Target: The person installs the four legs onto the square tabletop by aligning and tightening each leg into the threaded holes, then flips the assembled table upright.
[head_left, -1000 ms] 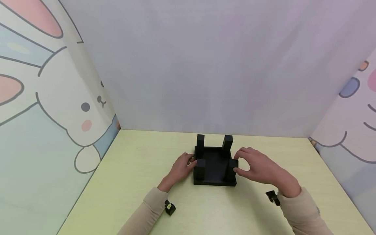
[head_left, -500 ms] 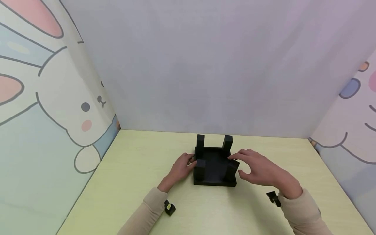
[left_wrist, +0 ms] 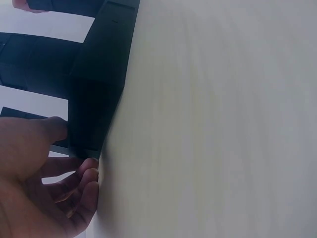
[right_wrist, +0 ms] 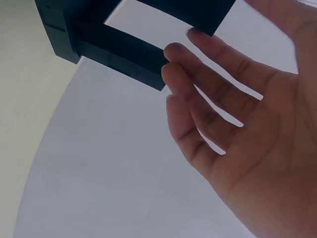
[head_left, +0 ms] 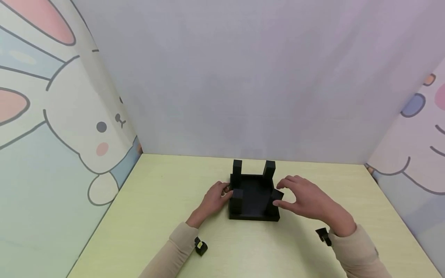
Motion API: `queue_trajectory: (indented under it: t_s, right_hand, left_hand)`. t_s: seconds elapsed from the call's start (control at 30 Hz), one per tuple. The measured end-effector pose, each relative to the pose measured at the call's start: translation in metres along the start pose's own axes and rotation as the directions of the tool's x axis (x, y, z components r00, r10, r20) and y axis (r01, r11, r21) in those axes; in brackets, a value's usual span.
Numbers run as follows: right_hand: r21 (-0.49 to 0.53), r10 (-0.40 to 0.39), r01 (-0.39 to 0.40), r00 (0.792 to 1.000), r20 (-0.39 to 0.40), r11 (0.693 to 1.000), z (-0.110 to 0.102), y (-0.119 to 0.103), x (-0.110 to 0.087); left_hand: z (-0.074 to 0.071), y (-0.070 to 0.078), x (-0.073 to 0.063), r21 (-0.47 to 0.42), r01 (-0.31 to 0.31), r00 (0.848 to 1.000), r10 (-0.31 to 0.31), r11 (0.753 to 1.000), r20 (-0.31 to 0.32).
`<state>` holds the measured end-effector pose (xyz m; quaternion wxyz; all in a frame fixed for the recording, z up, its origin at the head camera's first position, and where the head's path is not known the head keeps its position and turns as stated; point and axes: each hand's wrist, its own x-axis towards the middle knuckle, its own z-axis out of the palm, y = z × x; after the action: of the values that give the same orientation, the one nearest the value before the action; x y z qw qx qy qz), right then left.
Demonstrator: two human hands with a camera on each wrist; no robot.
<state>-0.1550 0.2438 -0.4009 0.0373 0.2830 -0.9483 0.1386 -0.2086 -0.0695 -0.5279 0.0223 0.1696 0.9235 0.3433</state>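
Note:
A small black square table (head_left: 255, 195) lies upside down in the middle of the head view, with legs pointing up from its corners. My left hand (head_left: 213, 199) grips its left side; in the left wrist view, thumb and fingertips close on the black edge. Around the top of the near right leg (head_left: 277, 195), my right hand (head_left: 307, 197) has its thumb and index finger. That leg stands turned at an angle to the panel. From the right wrist view, the index fingertip meets the leg's end (right_wrist: 210, 15), while the other fingers lie loosely bent beside it.
The pale yellow tabletop (head_left: 174, 185) extends around the black piece. A light grey curtain (head_left: 243, 85) hangs behind it. Printed cartoon panels (head_left: 80, 127) stand at both sides. Small black devices (head_left: 201, 246) sit at both wrists.
The near right leg has turned from square to angled. My right fingers shifted off it, then came back around its top. The left hand has stayed still.

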Motion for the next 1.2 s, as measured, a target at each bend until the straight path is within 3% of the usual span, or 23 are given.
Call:
queue_trajectory:
  t_s: [0.27, 0.6, 0.83, 1.2]
  right_hand:
    - [-0.028, -0.096, 0.097, 0.995, 0.017, 0.995, -0.0028, 0.0002, -0.0023]
    - [-0.017, -0.049, 0.049, 0.999, -0.012, 0.999, 0.0004, 0.0009, -0.0012]
    - [-0.001, 0.009, -0.009, 1.0, 0.014, 1.0, -0.0008, -0.002, -0.0024]
    - [-0.021, -0.079, 0.079, 0.997, 0.018, 0.997, -0.0038, -0.0037, -0.0029]
  left_hand:
    - [0.0002, -0.0012, -0.0003, -0.006, -0.001, 1.0, 0.001, 1.0, -0.007]
    - [0.0, -0.0012, -0.0004, -0.001, -0.011, 1.0, 0.011, 1.0, -0.012]
    - [-0.0005, -0.0003, -0.0009, -0.004, -0.022, 1.0, 0.022, 1.0, -0.019]
    - [0.0002, -0.0006, -0.0012, -0.006, -0.013, 1.0, 0.013, 1.0, -0.017]
